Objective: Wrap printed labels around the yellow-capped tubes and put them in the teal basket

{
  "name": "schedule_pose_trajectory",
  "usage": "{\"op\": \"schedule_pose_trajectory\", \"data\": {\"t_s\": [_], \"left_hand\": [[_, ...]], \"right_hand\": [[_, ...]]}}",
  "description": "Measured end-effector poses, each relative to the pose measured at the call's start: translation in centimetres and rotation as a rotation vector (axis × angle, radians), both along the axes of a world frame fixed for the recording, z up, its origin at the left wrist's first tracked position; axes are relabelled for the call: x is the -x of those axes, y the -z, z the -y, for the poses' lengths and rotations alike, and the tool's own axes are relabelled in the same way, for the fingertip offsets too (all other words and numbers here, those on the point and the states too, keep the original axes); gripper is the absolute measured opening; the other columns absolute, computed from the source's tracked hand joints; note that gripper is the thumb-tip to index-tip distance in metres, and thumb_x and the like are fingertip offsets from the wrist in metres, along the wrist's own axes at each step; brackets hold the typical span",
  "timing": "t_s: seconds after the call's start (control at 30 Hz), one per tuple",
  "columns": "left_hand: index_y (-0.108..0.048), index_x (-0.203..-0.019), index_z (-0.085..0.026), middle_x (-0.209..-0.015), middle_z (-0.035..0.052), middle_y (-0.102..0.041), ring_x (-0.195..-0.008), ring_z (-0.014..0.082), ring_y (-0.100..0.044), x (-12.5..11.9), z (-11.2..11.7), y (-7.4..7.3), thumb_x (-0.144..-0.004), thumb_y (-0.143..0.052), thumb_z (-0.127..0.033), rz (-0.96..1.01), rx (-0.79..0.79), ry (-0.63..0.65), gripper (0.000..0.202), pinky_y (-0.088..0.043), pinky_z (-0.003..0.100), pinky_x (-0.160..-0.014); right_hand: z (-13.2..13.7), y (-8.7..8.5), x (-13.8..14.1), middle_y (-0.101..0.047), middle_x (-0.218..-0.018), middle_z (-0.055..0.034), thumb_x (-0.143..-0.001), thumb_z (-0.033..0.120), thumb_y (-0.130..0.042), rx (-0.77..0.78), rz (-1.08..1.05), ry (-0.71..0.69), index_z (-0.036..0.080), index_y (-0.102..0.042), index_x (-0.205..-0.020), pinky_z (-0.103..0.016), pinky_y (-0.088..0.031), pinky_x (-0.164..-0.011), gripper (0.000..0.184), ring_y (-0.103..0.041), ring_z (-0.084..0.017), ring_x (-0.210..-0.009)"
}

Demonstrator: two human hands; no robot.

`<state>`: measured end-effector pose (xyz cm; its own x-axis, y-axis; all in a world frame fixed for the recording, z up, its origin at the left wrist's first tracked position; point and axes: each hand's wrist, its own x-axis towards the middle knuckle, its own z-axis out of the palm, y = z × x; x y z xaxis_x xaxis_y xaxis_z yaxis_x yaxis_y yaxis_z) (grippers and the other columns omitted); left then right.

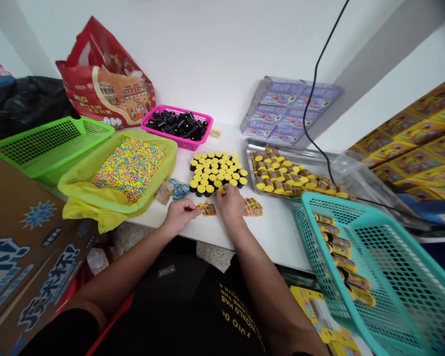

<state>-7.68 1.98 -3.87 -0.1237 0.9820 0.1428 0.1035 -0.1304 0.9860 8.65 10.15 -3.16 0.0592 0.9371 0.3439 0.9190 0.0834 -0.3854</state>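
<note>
- Dozens of yellow-topped black cylinders (213,170) stand upright in a tight cluster on the white counter (274,232), mid-scene, just beyond the hands.
- Small printed labels (209,209) lie on the near side of the cluster, between the hands; more labels (255,207) lie just right of the right wrist.
- Left hand (178,215): its grip is pinched, thumb against finger, on what looks like the edge of one label.
- Right hand (230,203): fingers curl down around a yellow top at the cluster's near edge; whether the grip is tight, or the cylinder lifted, I cannot tell.
- Crowding is the likeliest trouble: a knuckle brushing a neighbouring cylinder could topple several. The labels look thin, so a careless drag of the right wrist might scatter them, and a loose pinch could let one slip or crease.
- Both forearms reach in from the near side and converge; the left wrist is low beside the counter's near edge, the right hand farther in, palm down.
- Farther out, a metal tray (249,154) sits right, a pink basket (198,145) far left.
</note>
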Motion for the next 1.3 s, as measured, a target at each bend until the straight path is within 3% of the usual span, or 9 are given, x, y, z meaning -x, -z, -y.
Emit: {"op": "schedule_pose_trajectory", "data": {"t_s": [0.17, 0.3, 0.43, 0.57, 0.73, 0.83, 1.0, 1.13, 1.3], "left_hand": [[-0.059, -0.056, -0.018, -0.056, -0.0028, -0.055, -0.055, 0.0111, -0.046, 0.3, 0.4, -0.4, -0.068, -0.078, -0.032, -0.166, -0.113, -0.016, 0.026, -0.034, 0.025, -0.055], [-0.058, -0.056, -0.018, -0.056, -0.0029, -0.053, -0.055, 0.0111, -0.046, 0.1, 0.7, -1.1, -0.07, -0.078, -0.027, -0.274, -0.192, 0.031, 0.026, -0.035, 0.025, -0.056], [-0.061, -0.059, -0.018, -0.058, -0.0023, -0.054, -0.054, 0.0106, -0.046, -0.2, 0.9, -1.5, -0.071, -0.079, -0.027, -0.298, -0.25, 0.086, 0.024, -0.035, 0.024, -0.054], [-0.067, -0.064, -0.018, -0.062, -0.0004, -0.059, -0.056, 0.0114, -0.05, -0.4, 1.1, -1.7, -0.072, -0.078, -0.028, -0.277, -0.272, 0.12, 0.017, -0.037, 0.024, -0.055], [-0.076, -0.081, -0.017, -0.076, 0.0037, -0.07, -0.066, 0.0146, -0.059, -0.7, 1.2, -1.9, -0.067, -0.081, -0.027, -0.099, -0.127, 0.18, 0.018, -0.044, 0.026, -0.062], [-0.076, -0.082, -0.016, -0.076, 0.0037, -0.071, -0.069, 0.0154, -0.061, -0.9, 1.2, -1.9, -0.065, -0.081, -0.027, 0.008, -0.038, 0.231, 0.02, -0.047, 0.027, -0.066], [-0.074, -0.085, -0.015, -0.066, 0.001, -0.066, -0.055, 0.0123, -0.055, -0.9, 1.1, -1.6, -0.066, -0.081, -0.035, 0.154, 0.131, 0.266, 0.028, -0.039, 0.024, -0.049], [-0.073, -0.087, -0.015, -0.066, 0.0013, -0.065, -0.057, 0.0125, -0.055, -0.9, 1.1, -1.7, -0.065, -0.081, -0.039, 0.2, 0.163, 0.296, 0.033, -0.037, 0.023, -0.048], [-0.073, -0.082, -0.014, -0.073, 0.0044, -0.069, -0.067, 0.0147, -0.06, -1.2, 1.1, -1.8, -0.064, -0.083, -0.04, 0.337, 0.198, 0.285, 0.033, -0.042, 0.026, -0.061]], "right_hand": [[1.4, -0.8, -1.4, -0.059, -0.073, 0.001, -0.071, 0.035, -0.067, -0.088, -0.624, -0.071, 0.019, -0.057, -0.083, -0.028, -0.041, -0.058, 0.022, -0.054, -0.015, -0.059], [4.1, -2.7, -2.1, -0.057, -0.064, 0.0048, -0.07, 0.037, -0.07, 0.066, -1.133, -0.394, 0.019, -0.062, -0.089, -0.024, -0.037, -0.044, 0.027, -0.05, -0.01, -0.046], [5.7, -4.2, -2.2, -0.058, -0.06, 0.0057, -0.067, 0.028, -0.073, 0.233, -1.125, -0.578, 0.019, -0.07, -0.091, -0.023, -0.039, -0.045, 0.025, -0.05, -0.008, -0.045], [5.6, -4.4, -2.4, -0.057, -0.055, 0.0056, -0.067, 0.029, -0.071, 0.297, -1.06, -0.581, 0.018, -0.073, -0.087, -0.023, -0.037, -0.044, 0.023, -0.047, -0.008, -0.044], [5.6, -3.7, -2.2, -0.062, -0.059, 0.002, -0.069, 0.032, -0.07, 0.342, -1.08, -0.567, 0.017, -0.073, -0.085, -0.023, -0.038, -0.043, 0.023, -0.048, -0.009, -0.044], [5.9, -3.2, -1.8, -0.064, -0.065, 0.0002, -0.069, 0.033, -0.071, 0.283, -1.071, -0.558, 0.018, -0.073, -0.085, -0.024, -0.04, -0.045, 0.022, -0.05, -0.01, -0.048], [6.5, -2.8, -1.3, -0.063, -0.072, -0.001, -0.075, 0.033, -0.069, 0.049, -0.943, -0.54, 0.021, -0.074, -0.088, -0.026, -0.045, -0.051, 0.018, -0.054, -0.012, -0.057], [7.1, -2.8, -1.1, -0.063, -0.073, 0.0002, -0.077, 0.031, -0.069, -0.077, -0.883, -0.518, 0.023, -0.073, -0.085, -0.027, -0.047, -0.055, 0.012, -0.055, -0.012, -0.059], [7.4, -2.6, -0.8, -0.063, -0.069, 0.0009, -0.076, 0.031, -0.071, -0.025, -0.989, -0.498, 0.022, -0.069, -0.081, -0.028, -0.047, -0.054, 0.011, -0.055, -0.012, -0.057]]}}
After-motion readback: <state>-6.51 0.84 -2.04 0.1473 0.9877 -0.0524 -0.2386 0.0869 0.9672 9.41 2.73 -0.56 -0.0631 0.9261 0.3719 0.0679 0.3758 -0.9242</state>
